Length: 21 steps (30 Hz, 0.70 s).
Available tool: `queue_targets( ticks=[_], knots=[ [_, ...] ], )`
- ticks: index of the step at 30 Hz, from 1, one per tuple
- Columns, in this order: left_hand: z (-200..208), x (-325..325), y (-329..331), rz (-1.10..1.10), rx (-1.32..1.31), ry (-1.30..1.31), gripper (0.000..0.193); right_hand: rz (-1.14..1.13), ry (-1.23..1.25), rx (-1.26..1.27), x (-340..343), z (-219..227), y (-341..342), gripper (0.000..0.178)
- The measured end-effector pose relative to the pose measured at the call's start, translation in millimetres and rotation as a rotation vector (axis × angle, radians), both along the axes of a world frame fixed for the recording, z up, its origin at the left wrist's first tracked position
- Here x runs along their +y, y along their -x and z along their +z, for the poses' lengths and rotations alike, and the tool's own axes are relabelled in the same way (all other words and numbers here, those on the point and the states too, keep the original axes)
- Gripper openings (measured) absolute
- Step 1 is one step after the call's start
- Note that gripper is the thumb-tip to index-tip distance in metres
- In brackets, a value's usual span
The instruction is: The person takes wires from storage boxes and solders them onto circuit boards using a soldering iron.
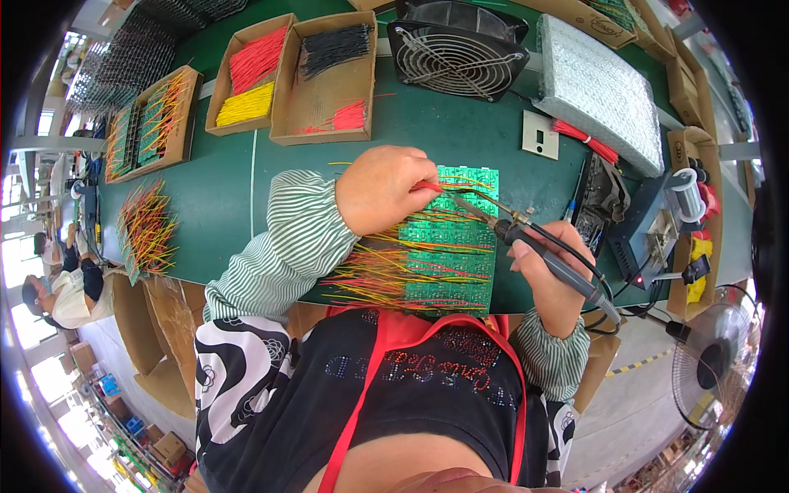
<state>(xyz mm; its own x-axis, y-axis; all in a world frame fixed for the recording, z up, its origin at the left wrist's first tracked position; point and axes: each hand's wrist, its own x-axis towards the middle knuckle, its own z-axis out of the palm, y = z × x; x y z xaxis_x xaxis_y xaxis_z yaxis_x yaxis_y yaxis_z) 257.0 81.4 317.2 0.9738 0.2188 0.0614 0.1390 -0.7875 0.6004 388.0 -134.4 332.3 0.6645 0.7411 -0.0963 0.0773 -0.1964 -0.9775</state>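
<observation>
A green circuit board panel (pixel 470 269) lies on the bench in front of me, with rows of red and yellow wires (pixel 370 267) reaching out to its left. Over the panel's far left part, my left hand (pixel 386 187) pinches a red wire (pixel 426 186) between thumb and fingertips. My right hand (pixel 552 267) grips a soldering iron (pixel 552 261) by its dark handle, from the right of the panel. The iron's tip points left, close to the red wire's end; whether they touch I cannot tell.
Cardboard boxes of red and yellow wires (pixel 258 57) and black wires (pixel 335 51) stand at the back. A black fan (pixel 457 53) sits behind the panel. Wired boards (pixel 148 230) pile at left. A blue soldering station (pixel 645 234) stands right, its cable near my right hand.
</observation>
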Motion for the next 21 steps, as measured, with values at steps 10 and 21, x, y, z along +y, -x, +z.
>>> queue_targets(
  ticks=[10,21],
  knots=[
    [19.7,2.7,4.6,0.046,-0.038,-0.078,0.01,-0.059,-0.015,0.035,-15.6,8.8,-5.0,0.015],
    [-0.3,-14.1,-16.5,-0.023,-0.042,-0.037,0.013,-0.097,-0.025,0.051,-17.5,6.1,-6.6,0.015]
  ],
)
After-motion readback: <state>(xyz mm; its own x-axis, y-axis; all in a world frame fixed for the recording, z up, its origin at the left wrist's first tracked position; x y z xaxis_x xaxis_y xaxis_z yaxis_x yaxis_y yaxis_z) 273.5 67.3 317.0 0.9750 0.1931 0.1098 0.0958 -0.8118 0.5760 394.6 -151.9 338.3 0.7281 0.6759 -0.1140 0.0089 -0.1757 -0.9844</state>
